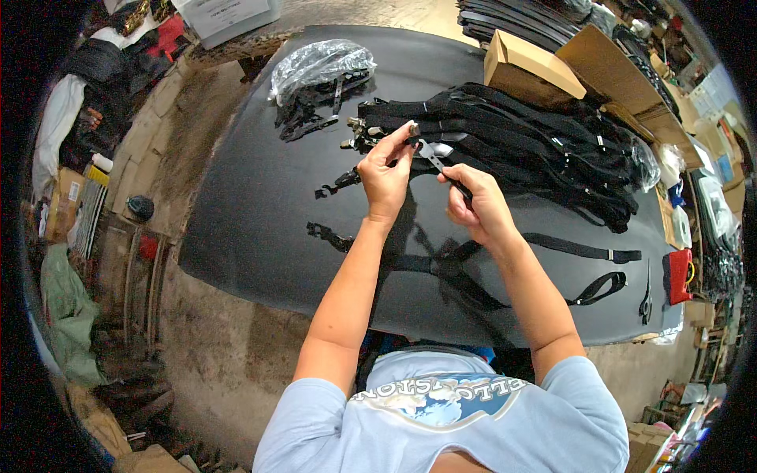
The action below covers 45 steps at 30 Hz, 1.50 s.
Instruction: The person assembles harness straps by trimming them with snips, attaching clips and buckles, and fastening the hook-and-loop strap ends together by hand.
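Note:
My left hand (385, 180) is raised over the table, its thumb and fingertips pinched on a small metal clip (413, 129) with a dark part below it. Right beside it, my right hand (478, 203) is closed round the dark handle of a flat silver-ended hand tool (431, 157). The tool's silver end reaches to the left fingertips; whether it touches the clip I cannot tell. Behind both hands lies a thick bundle of black elastic straps (505, 126) with metal clips (352, 134) at its left end. Another black strap (410, 262) with a dark clip lies nearer me.
On the black tabletop (244, 229), a clear plastic bag (319, 63) with black clips sits at the far left. Open cardboard boxes (532, 67) stand at the far right. Scissors (646, 296) and a red pouch (677, 276) lie near the right edge.

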### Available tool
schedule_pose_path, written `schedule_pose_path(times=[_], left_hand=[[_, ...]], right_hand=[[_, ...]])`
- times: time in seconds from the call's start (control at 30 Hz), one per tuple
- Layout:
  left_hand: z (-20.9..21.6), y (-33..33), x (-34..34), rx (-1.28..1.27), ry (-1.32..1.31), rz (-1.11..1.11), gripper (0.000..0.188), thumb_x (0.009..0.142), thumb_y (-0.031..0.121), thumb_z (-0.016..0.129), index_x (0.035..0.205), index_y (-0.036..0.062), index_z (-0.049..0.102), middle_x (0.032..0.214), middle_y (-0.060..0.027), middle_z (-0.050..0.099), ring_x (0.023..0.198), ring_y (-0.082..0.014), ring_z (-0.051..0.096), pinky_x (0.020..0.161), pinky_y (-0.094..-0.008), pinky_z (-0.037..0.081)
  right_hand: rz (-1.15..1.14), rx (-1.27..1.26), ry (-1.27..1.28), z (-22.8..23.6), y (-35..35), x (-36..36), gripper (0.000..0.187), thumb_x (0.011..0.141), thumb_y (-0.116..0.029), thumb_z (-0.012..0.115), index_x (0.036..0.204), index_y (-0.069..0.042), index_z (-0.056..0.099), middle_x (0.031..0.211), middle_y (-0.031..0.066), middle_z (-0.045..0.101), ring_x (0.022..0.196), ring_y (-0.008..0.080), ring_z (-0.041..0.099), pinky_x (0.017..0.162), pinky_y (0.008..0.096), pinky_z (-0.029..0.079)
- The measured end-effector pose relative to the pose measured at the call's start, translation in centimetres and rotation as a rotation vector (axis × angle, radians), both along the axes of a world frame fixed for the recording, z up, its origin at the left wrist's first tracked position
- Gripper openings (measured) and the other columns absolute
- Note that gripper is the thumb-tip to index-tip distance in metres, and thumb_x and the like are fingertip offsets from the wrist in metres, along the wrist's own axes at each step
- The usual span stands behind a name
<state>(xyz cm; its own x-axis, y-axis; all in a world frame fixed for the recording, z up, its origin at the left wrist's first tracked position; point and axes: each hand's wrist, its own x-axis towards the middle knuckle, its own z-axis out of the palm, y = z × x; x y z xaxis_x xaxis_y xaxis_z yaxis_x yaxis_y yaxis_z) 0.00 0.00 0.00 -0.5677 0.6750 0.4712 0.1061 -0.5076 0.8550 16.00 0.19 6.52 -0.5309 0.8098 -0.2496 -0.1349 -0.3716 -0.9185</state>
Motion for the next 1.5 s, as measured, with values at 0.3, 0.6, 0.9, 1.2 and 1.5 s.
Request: schedule_pose_path(times=[0.3, 0.6, 0.9, 1.2, 1.5], left_hand=[[0.3, -0.2, 0.4, 0.011, -0.107, -0.124, 0.035, 0.088, -0.010, 0.061, 0.121, 0.0000, 0.064, 0.114, -0.0069, 0.069, 0.100, -0.0122, 0.065, 0.088, -0.0256, 0.052], [0.2, -0.5, -0.6, -0.075, -0.122, -0.209, 0.029, 0.090, -0.007, 0.058, 0.117, -0.0015, 0.066, 0.107, -0.0083, 0.071, 0.095, -0.0107, 0.066, 0.085, -0.0246, 0.053], [1.8, -1.2, -0.3, -0.112, -0.064, -0.189, 0.026, 0.088, -0.007, 0.060, 0.113, -0.0015, 0.069, 0.104, -0.0066, 0.071, 0.090, -0.0100, 0.067, 0.081, -0.0234, 0.054], [1.1, -0.8, 0.2, -0.066, -0.171, -0.281, 0.024, 0.087, -0.005, 0.064, 0.110, -0.0012, 0.070, 0.101, -0.0063, 0.072, 0.089, -0.0094, 0.067, 0.080, -0.0227, 0.054], [1.5, -1.4, 0.1, -0.002, 0.043, -0.239, 0.015, 0.082, -0.004, 0.070, 0.096, 0.0000, 0.074, 0.094, -0.0058, 0.073, 0.084, -0.0109, 0.068, 0.076, -0.0238, 0.055]], right_hand=[[-0.150, 0.213, -0.100, -0.6, -1.4, -2.5, 0.015, 0.092, -0.017, 0.058, 0.084, -0.005, 0.060, 0.050, 0.0036, 0.055, 0.035, 0.0079, 0.045, 0.035, 0.0227, 0.029], [0.028, 0.311, -0.024, -1.2, 2.3, -3.8, 0.022, 0.100, -0.021, 0.051, 0.102, -0.001, 0.059, 0.076, 0.0104, 0.066, 0.057, 0.0131, 0.059, 0.054, 0.0244, 0.048], [-0.089, 1.555, -0.311, -1.0, 1.2, -1.3, 0.019, 0.082, 0.005, 0.066, 0.099, -0.002, 0.065, 0.103, 0.0135, 0.066, 0.094, 0.0304, 0.067, 0.081, 0.0347, 0.054], [-0.200, 1.596, -0.323, -0.2, 2.6, -1.8, 0.019, 0.079, 0.010, 0.064, 0.096, 0.000, 0.061, 0.098, 0.0150, 0.063, 0.084, 0.0308, 0.064, 0.072, 0.0351, 0.054], [-0.238, 1.291, -0.276, 1.4, 2.4, -2.0, 0.024, 0.076, 0.012, 0.063, 0.097, 0.001, 0.062, 0.096, 0.0140, 0.065, 0.082, 0.0254, 0.065, 0.072, 0.0313, 0.053]])
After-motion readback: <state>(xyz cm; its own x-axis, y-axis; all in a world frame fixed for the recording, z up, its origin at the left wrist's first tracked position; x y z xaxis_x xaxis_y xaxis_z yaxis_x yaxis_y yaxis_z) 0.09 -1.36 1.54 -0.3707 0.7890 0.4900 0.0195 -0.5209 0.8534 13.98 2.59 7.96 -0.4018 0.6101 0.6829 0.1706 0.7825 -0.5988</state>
